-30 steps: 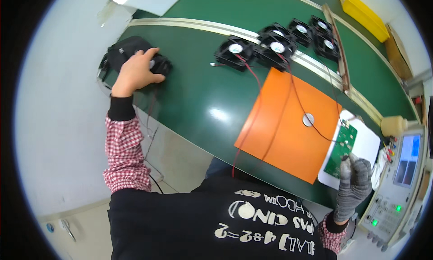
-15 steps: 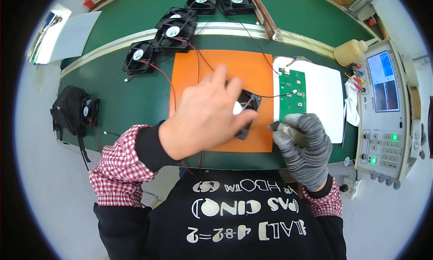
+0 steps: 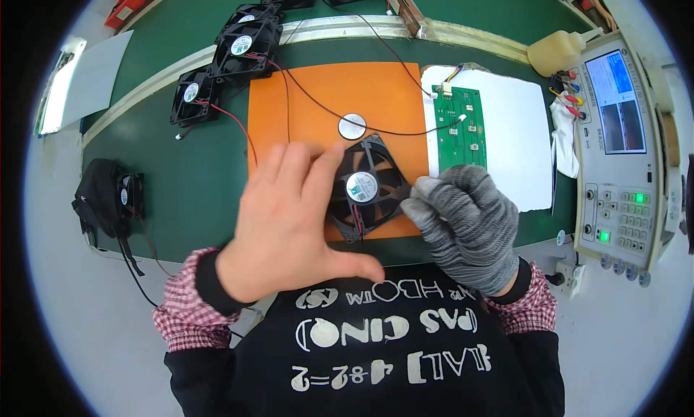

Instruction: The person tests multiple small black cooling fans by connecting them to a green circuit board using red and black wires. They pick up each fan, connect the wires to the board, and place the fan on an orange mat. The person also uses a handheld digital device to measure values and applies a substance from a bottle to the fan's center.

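Note:
A black cooling fan with a round white label at its hub lies tilted near the front of the orange mat. My bare left hand is open at the fan's left side, fingertips close to its frame and thumb stretched below it; whether it touches cannot be told. My right hand, in a grey striped glove, is closed on a small dark-tipped object at the fan's right edge. The glove hides most of that object. Behind the fan, a white disc lies on the mat.
A green circuit board rests on a white pad; a thin wire's white plug lies over it. More black fans with trailing leads sit at the back left. At right are a test instrument and a squeeze bottle.
The view has shifted. My left hand has drawn back from over the fan to its left side, and the fan now lies nearer me. My right hand has come up to the fan's edge.

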Demonstrator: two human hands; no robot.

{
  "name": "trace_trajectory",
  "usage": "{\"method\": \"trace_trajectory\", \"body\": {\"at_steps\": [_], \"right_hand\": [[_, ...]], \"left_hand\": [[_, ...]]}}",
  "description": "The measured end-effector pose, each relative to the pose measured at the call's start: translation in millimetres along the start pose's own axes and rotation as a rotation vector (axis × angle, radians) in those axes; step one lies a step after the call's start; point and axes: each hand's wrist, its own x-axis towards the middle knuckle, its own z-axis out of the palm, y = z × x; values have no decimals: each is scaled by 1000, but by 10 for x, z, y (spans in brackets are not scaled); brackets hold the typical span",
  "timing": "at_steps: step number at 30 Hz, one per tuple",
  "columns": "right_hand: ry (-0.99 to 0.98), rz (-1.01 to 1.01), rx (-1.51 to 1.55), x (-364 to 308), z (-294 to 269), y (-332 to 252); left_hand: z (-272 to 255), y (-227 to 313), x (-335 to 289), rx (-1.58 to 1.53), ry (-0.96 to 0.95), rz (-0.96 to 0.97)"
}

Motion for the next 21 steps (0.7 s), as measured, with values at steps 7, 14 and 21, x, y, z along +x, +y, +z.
{"method": "trace_trajectory", "body": {"at_steps": [7,14,21], "right_hand": [[48,-22,48,1,-75,-38],[-85,-29,-12,-4,25,-44],[-137,-76,-173,33,61,-64]], "left_hand": [[-172,-289,450,-120,-225,481],[217,-50,49,-361,84,-13],[287,-66,-2,-428,138,-43]]}}
